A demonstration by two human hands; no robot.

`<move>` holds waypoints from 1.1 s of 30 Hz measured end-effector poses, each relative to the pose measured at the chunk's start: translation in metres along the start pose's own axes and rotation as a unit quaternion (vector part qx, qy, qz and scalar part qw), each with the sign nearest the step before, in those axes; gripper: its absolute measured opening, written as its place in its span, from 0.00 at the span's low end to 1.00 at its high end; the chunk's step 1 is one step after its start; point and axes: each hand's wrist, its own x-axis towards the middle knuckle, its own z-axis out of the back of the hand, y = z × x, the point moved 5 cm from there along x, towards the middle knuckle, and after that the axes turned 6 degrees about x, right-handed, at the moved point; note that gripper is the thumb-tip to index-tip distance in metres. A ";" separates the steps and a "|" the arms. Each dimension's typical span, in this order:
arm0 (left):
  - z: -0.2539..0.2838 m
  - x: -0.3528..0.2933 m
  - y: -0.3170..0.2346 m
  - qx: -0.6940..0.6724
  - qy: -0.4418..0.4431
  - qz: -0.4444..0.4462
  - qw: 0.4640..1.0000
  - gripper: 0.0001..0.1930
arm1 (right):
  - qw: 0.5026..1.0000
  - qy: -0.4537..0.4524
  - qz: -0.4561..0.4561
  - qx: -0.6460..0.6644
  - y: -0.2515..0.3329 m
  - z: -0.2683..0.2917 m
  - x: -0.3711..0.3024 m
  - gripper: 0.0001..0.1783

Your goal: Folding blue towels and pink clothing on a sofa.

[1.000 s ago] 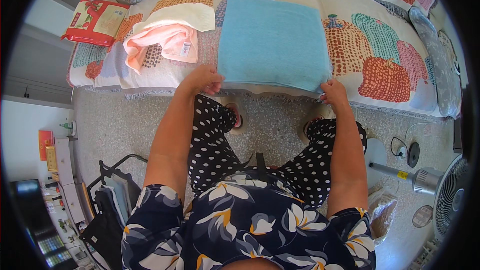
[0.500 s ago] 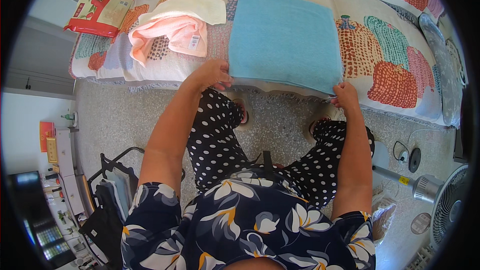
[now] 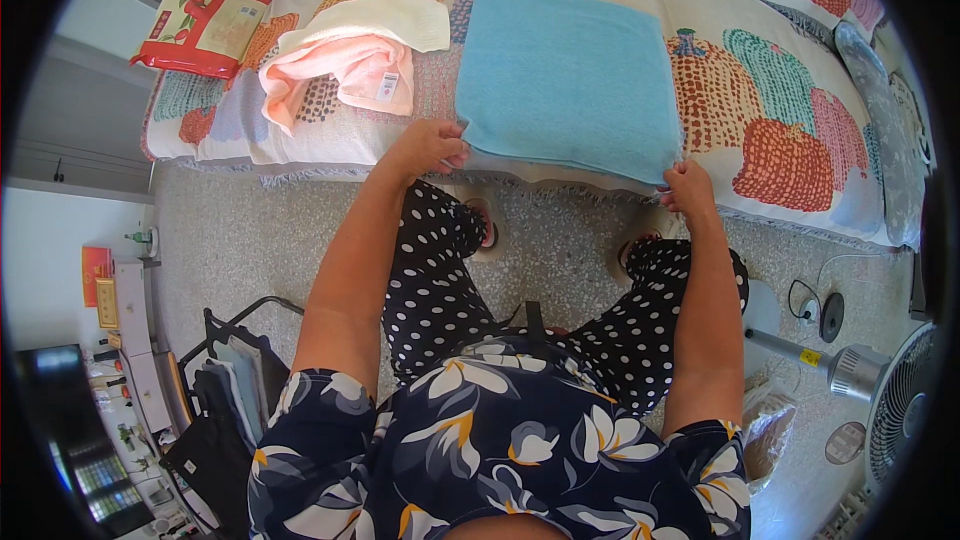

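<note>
A blue towel (image 3: 565, 80) lies spread flat on the patterned sofa cover (image 3: 700, 110). At its near left corner, my left hand (image 3: 438, 147) pinches the towel's edge. My right hand (image 3: 687, 187) grips the near right corner between thumb and fingers. The near edge runs between my hands along the front of the seat. To the left of the blue towel rest a crumpled pink towel (image 3: 350, 70) with a white label and a cream towel (image 3: 415, 22), the pink one partly over the cream.
A red and cream package (image 3: 205, 30) sits at the sofa's left end. Clothes hang on a black rack (image 3: 235, 360) at lower left. A fan (image 3: 890, 410) stands at lower right, near a plastic bag (image 3: 770, 430) on the speckled floor (image 3: 260, 230).
My left hand has shifted very slightly right, and the towel's near left corner is drawn in a little with it. My right hand keeps its hold at almost the same place.
</note>
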 end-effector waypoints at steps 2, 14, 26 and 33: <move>-0.003 0.001 0.000 0.007 -0.003 -0.003 1.000 0.09 | 1.000 0.001 -0.011 0.014 -0.001 0.000 0.000 0.08; -0.005 0.003 -0.004 0.372 -0.102 -0.096 0.917 0.12 | 0.999 -0.009 0.034 -0.013 -0.004 0.002 0.005 0.09; -0.003 0.017 0.013 0.334 -0.056 -0.050 0.940 0.12 | 0.997 -0.019 0.054 -0.059 0.004 0.000 -0.003 0.09; -0.012 0.011 0.010 0.145 -0.040 -0.007 0.989 0.12 | 0.982 -0.047 0.110 -0.146 -0.009 0.006 0.011 0.09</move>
